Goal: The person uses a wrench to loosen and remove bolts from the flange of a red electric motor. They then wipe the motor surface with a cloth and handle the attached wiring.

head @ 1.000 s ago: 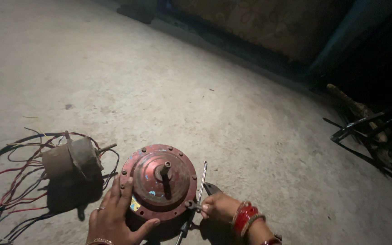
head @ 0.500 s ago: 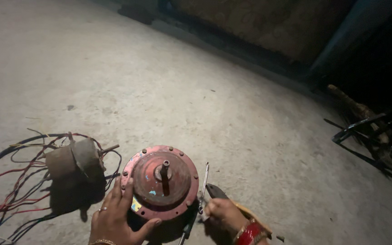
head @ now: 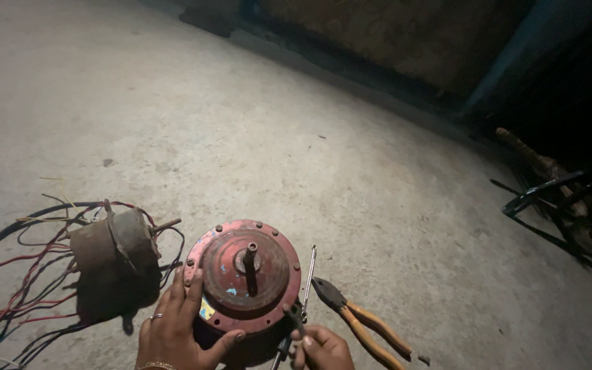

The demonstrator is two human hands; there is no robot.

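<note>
Under spread left hand (head: 176, 329) fingers: red motor housing (head: 244, 274), bolts seemingly in place; right hand (head: 320, 348) fingers pinching screwdriver (head: 303, 301) at rim; just beyond, orange-handled pliers (head: 361, 322) lying untouched.

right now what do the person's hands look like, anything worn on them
Both hands are bare, with no gloves and no sleeves in view. The left hand wears a thin ring on one finger and a slim gold-coloured bangle at the wrist, at the bottom edge of the picture. The right hand shows no ring, and its wrist is cut off by the frame, so any wristwear there cannot be seen.
</note>
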